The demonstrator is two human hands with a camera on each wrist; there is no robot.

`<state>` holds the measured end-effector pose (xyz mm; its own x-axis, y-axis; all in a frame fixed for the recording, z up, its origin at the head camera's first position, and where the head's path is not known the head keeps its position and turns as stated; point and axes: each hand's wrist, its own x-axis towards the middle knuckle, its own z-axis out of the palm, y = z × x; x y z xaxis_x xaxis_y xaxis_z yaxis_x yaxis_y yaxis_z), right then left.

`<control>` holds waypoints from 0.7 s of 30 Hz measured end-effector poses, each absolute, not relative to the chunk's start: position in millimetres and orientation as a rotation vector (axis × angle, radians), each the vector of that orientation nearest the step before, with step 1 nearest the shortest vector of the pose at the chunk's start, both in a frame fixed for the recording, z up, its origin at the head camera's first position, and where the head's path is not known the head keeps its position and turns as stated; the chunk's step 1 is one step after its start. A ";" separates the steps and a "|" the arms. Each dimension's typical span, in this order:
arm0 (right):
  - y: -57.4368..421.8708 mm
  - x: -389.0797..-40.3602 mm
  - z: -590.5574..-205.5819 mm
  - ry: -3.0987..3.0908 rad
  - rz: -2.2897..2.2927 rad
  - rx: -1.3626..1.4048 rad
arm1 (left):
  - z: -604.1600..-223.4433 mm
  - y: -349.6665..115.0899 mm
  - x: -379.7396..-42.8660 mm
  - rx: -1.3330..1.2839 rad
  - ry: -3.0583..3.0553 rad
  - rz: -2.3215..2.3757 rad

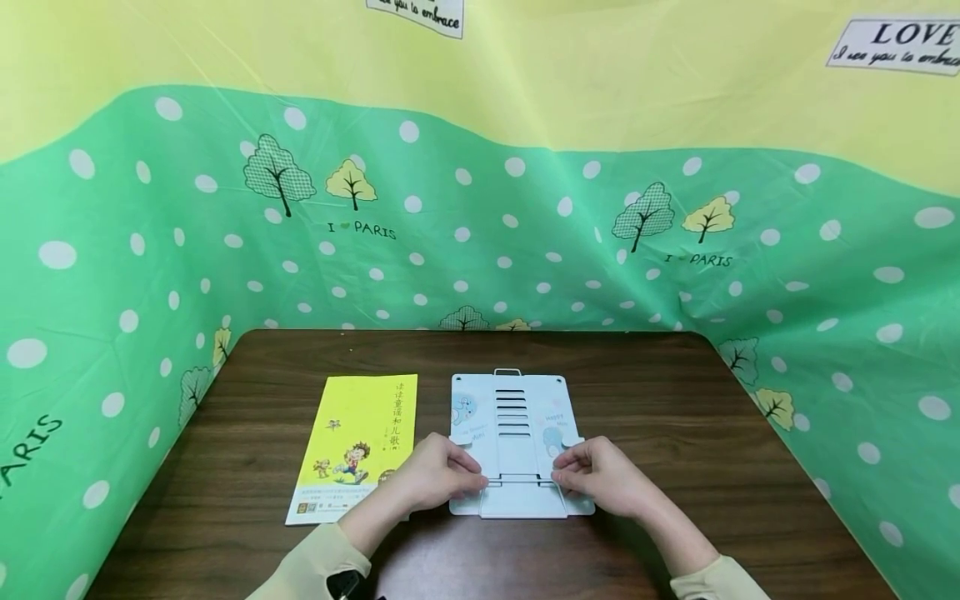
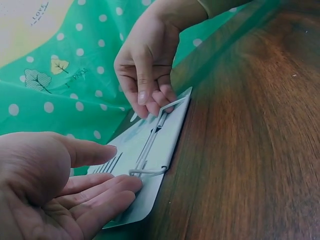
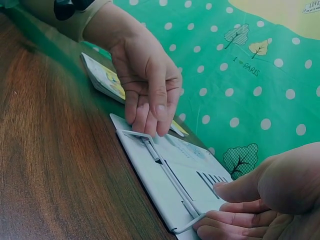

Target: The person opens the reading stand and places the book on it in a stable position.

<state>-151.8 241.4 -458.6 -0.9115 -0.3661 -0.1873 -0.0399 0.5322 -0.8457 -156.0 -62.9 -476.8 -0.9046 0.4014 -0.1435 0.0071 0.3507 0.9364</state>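
A white book stand (image 1: pixel 513 454) with pale blue cartoon prints and a row of slots lies folded flat on the table. A thin wire page holder (image 2: pixel 150 171) crosses its lower part. My left hand (image 1: pixel 437 473) is over the stand's left side, fingertips right at the wire's bent end, thumb apart from the fingers. On the opposite side, my right hand (image 1: pixel 603 475) has its fingertips at the other wire end (image 3: pixel 192 222), with a gap between thumb and fingers. To the left of the stand lies a yellow children's book (image 1: pixel 360 450), partly behind my left forearm.
The dark wooden table (image 1: pixel 675 400) carries the stand and the book. A green and yellow curtain (image 1: pixel 480 208) with white dots and printed trees surrounds it at the back and sides. A small wire loop (image 1: pixel 507 372) sticks out past the stand's far edge.
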 end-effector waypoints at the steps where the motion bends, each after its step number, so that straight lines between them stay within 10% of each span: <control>1: 241.6 -151.7 -458.8 2.431 -1.332 -0.339 | -477.3 -62.3 -155.8 0.360 2.272 1.570; 21: 233.3 -144.8 -461.5 2.493 -1.377 -0.314 | -482.4 -58.6 -156.0 0.380 2.303 1.510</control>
